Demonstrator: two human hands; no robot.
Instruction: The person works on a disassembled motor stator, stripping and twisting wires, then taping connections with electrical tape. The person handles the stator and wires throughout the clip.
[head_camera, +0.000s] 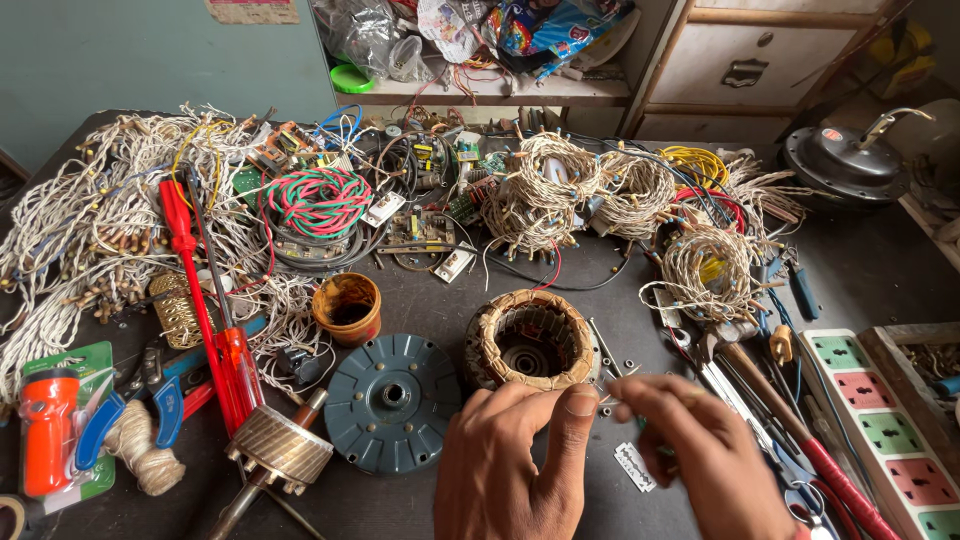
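Copper windings wrapped in tan tape are ringing the motor stator (530, 338), which is sitting on the dark worktop (420, 300) just beyond both hands. The left hand (515, 460) is resting with its thumb raised beside the stator's near edge, its grip loosely curled and holding nothing I can make out. The right hand (705, 450) is pinching its fingertips together over small screws (607, 398); whether one is caught between them I cannot tell. A grey-blue round cover (392, 402) is lying just left.
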